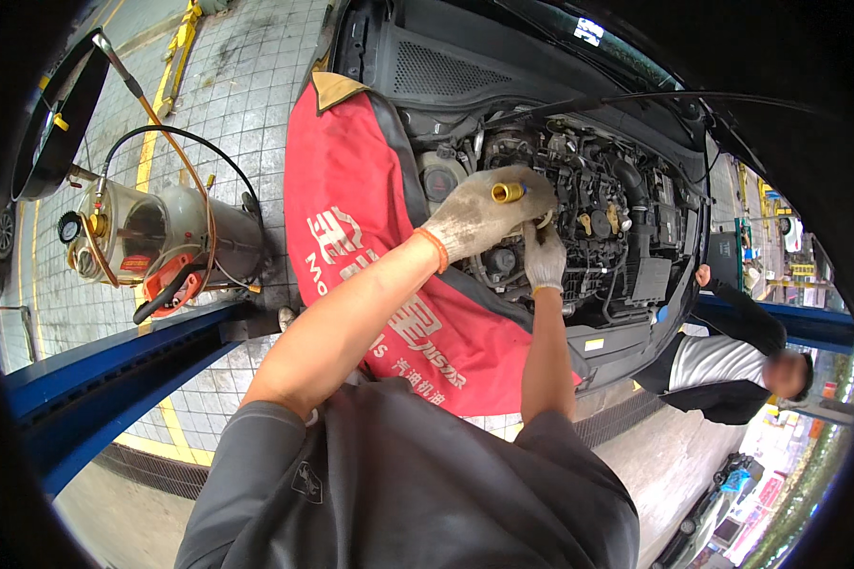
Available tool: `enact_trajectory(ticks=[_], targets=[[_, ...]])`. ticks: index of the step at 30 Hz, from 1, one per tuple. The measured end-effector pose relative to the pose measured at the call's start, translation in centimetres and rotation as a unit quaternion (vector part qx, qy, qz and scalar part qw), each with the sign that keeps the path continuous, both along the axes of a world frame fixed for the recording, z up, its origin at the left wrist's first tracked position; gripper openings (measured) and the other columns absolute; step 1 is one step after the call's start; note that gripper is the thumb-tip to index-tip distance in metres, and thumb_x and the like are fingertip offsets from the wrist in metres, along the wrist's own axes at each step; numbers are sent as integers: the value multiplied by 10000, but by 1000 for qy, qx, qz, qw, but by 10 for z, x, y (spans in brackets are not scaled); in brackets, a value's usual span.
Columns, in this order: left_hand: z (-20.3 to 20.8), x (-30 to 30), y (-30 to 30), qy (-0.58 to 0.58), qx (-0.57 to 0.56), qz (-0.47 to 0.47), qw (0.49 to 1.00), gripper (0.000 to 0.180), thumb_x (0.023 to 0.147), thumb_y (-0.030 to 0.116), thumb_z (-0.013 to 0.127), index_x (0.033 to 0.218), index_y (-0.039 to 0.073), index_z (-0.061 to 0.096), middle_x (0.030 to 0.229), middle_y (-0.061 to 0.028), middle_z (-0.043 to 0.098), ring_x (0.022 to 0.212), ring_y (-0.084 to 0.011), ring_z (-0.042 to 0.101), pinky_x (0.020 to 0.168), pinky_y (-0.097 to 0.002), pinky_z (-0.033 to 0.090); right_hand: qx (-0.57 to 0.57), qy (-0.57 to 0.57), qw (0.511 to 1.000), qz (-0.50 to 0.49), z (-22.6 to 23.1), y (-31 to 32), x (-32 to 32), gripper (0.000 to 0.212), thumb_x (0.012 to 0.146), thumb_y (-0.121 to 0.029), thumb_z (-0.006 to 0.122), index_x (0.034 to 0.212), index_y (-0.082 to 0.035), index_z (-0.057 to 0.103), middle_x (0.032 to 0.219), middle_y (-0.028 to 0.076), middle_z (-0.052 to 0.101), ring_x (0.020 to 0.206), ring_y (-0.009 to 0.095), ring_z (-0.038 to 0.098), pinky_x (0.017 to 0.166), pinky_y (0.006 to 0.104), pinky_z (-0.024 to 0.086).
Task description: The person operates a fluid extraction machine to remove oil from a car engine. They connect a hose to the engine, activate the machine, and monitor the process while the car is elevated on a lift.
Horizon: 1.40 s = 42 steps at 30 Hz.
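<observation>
Both my hands wear pale, dirt-stained work gloves and are over the open engine bay (593,228) of a car. My left hand (484,211) is closed, and a short hollow brass-coloured cylinder (508,192) shows at its upper side, apparently in its grip. Just below it, my right hand (545,261) reaches up with bent fingers that meet the left hand's fingertips. What the right fingers pinch is too small and covered to make out. An orange band (434,248) circles my left wrist.
A red fender cover (351,199) lies over the car's near side. On the left stands a tank with hoses and a gauge (199,228), behind a blue lift arm (123,370). Another person (721,370) is at the car's front, right. The raised hood (778,57) hangs overhead.
</observation>
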<state>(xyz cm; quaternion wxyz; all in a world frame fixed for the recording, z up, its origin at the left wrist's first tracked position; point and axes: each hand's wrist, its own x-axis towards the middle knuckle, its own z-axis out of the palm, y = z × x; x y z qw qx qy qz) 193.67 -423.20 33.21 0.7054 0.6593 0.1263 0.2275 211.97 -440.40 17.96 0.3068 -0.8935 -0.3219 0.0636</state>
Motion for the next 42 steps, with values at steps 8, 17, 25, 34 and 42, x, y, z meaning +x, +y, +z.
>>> enact_trajectory(ticks=[8,17,25,34,42], targets=[[-7,35,-4,219,183,-76,955,419,985,471,657,1226,147,768,1194,-155,767,1098,-338,725,980,-416,551,-179,-198,953,141,-117,-8,22,362,1048,-298,575,1207,-8,723,1071,257,746,943,448,718,869,515,584],[-27,40,-23,238,374,24,896,407,962,475,656,1171,155,796,1213,-132,733,1126,-369,710,979,-477,560,-42,-71,993,79,-166,16,39,546,960,-506,655,1362,-137,663,1187,164,763,1086,367,731,916,452,597],[-21,47,8,351,109,68,927,676,953,642,601,1203,32,757,1071,-302,751,1085,-457,714,974,-472,542,-143,-210,958,133,-101,46,6,268,996,-257,581,1065,-76,766,971,174,777,909,353,744,817,483,588],[-41,31,10,279,142,77,947,584,937,589,676,1177,64,770,1176,-250,740,1155,-414,694,1012,-464,528,-319,-246,906,128,-64,64,-4,370,977,-383,609,1208,-116,721,980,171,759,868,328,761,746,443,618],[-52,48,-26,124,168,93,974,276,946,296,724,1142,107,770,1208,-174,695,1127,-405,682,971,-464,546,-120,-271,944,147,-64,21,38,378,992,-375,628,1195,-67,709,1109,181,761,990,335,752,824,442,611]])
